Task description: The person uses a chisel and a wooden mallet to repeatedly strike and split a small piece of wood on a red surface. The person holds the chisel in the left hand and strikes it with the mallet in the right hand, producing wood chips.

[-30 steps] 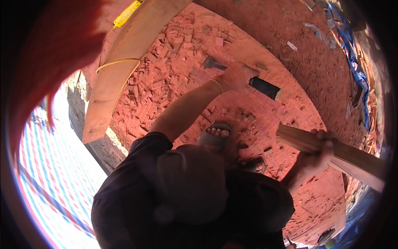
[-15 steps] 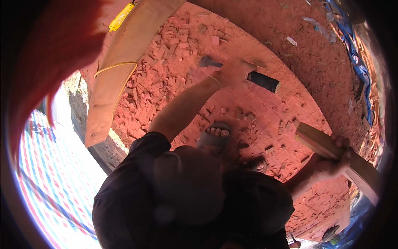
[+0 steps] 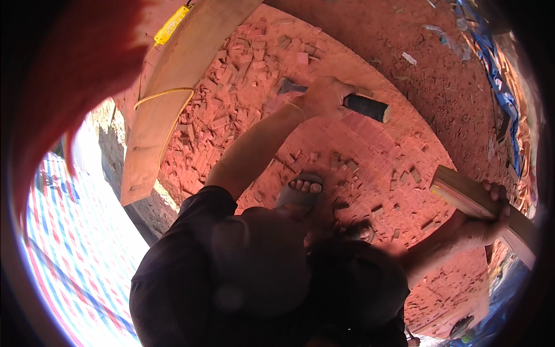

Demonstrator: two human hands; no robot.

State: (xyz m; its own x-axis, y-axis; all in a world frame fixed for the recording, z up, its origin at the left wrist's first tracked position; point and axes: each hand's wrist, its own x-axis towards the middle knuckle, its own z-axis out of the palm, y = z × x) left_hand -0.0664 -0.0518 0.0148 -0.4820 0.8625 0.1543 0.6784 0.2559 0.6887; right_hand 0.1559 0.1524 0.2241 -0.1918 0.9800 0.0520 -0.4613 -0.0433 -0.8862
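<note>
My left hand (image 3: 328, 98) is wrapped round a chisel lying low over a broad reddish wooden slab (image 3: 370, 150). The flat grey blade of the chisel (image 3: 292, 87) shows to the left of the fist, and its thick black-wrapped handle sticks out to the right. Whether the cutting edge touches the wood, I cannot tell. Off to the right, my right hand (image 3: 488, 222) grips a thick squared wooden bar (image 3: 462, 194), held apart from the chisel. One end of the bar points toward the slab's middle; the other runs toward the right rim of the picture.
Small square wood chips (image 3: 219, 122) litter the slab, thickest at left. My sandalled foot (image 3: 303, 188) is on it. A long plank (image 3: 173, 75) with a yellow cord (image 3: 165, 91) lies at left, beside a yellow block-shaped thing (image 3: 172, 26). Striped sheeting (image 3: 75, 260) spreads at lower left.
My right hand and the wooden bar have shifted to the right, away from the chisel. The left hand and the chisel stay almost in place.
</note>
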